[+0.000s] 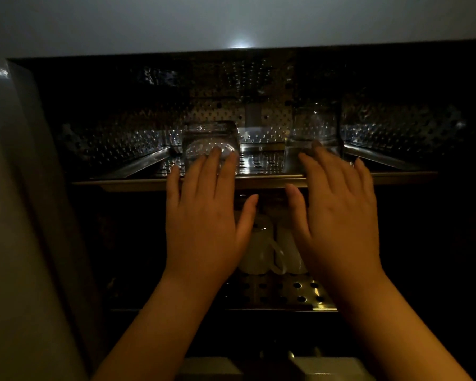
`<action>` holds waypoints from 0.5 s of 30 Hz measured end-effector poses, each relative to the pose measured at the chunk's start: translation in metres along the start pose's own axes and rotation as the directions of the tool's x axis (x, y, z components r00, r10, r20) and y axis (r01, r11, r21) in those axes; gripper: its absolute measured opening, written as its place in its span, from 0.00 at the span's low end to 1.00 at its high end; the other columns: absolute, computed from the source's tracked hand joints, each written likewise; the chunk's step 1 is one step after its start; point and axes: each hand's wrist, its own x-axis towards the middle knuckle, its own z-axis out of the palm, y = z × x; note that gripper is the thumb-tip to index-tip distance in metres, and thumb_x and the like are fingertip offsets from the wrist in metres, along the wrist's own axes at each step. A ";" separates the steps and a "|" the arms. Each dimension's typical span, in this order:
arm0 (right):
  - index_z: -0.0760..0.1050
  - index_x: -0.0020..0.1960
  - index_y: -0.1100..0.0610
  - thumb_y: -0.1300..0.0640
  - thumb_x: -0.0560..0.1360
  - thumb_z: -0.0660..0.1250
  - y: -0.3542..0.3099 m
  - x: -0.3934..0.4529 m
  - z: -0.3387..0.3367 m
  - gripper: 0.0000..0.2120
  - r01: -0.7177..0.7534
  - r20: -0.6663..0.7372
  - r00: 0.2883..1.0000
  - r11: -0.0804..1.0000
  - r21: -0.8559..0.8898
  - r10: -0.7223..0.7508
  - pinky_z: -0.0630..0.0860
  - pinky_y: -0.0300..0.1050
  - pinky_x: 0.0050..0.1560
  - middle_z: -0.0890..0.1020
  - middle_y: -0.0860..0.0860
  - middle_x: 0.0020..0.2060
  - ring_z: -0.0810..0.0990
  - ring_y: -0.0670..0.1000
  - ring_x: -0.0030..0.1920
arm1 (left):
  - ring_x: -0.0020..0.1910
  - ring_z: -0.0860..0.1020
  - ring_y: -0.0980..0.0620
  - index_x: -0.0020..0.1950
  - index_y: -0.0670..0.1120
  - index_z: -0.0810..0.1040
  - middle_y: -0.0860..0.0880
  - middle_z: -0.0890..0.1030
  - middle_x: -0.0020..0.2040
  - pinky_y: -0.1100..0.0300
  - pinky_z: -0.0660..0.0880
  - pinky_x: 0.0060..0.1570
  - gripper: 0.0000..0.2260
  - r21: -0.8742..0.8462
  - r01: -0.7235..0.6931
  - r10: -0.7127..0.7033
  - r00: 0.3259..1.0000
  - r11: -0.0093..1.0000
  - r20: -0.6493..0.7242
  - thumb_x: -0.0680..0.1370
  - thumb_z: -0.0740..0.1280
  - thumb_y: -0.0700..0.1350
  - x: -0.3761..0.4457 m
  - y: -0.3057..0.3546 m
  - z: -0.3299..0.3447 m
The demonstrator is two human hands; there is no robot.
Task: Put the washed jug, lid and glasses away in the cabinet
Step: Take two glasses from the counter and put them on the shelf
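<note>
We have two clear glasses on the upper perforated metal shelf (261,179) of the cabinet, and both read as thin-walled, rigid and breakable, light enough for one hand each, and probably slick if any wash water clings to them. The left glass (210,143) stands just past the tips of our left hand (204,215), which lies flat with fingers straight and slightly spread, fingertips (217,152) at or against its near wall; we cannot tell for certain whether they touch. The right glass (313,133) stands just beyond our right hand (338,213), likewise flat and splayed, its longest fingertip over the lower part of the glass. Neither hand curls round anything; both are open and hold nothing.

If we need to shift these further in, we judge a gentle push low on the wall, near the shelf, safest, since pressure high up could tip them. To lift one, we would wrap thumb and fingers round the middle of the body, not pinch the rim.

Both forearms reach up and forward, palms facing away, thumbs turned inward toward each other. Below our palms, on the lower shelf (286,292), sit pale cups (261,254). No jug or lid is visible here
</note>
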 end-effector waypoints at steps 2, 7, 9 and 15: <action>0.67 0.69 0.60 0.44 0.79 0.47 -0.002 0.001 -0.002 0.27 -0.007 0.015 1.000 1.000 -0.027 0.007 0.50 0.52 0.73 0.69 0.56 0.69 0.65 0.55 0.70 | 0.70 0.65 0.46 0.71 0.47 0.65 0.45 0.68 0.70 0.45 0.54 0.70 0.26 0.002 0.012 -0.012 1.000 1.000 0.024 0.78 0.51 0.59 0.003 0.002 -0.003; 0.61 0.73 0.59 0.45 0.79 0.49 -0.001 -0.003 -0.008 0.28 0.008 0.072 0.997 0.998 -0.057 -0.003 0.43 0.49 0.73 0.64 0.56 0.72 0.57 0.55 0.74 | 0.73 0.59 0.46 0.73 0.46 0.62 0.45 0.65 0.73 0.45 0.49 0.72 0.27 -0.031 -0.006 0.008 0.999 0.999 0.050 0.79 0.51 0.60 0.000 0.002 -0.009; 0.58 0.74 0.59 0.45 0.79 0.49 0.001 -0.011 -0.014 0.28 0.003 0.087 0.996 0.999 -0.054 0.001 0.44 0.49 0.74 0.61 0.56 0.74 0.54 0.55 0.75 | 0.74 0.55 0.46 0.75 0.46 0.59 0.45 0.62 0.74 0.46 0.46 0.72 0.29 -0.054 -0.031 0.034 0.998 0.998 0.055 0.78 0.50 0.60 -0.007 0.002 -0.011; 0.59 0.74 0.59 0.46 0.78 0.54 0.017 -0.057 -0.064 0.28 -0.069 0.096 0.993 0.997 -0.026 0.071 0.52 0.50 0.73 0.61 0.56 0.74 0.55 0.54 0.75 | 0.75 0.50 0.45 0.74 0.44 0.60 0.45 0.60 0.75 0.46 0.46 0.72 0.28 -0.220 -0.132 0.135 0.991 0.966 -0.004 0.78 0.52 0.58 -0.040 0.036 -0.023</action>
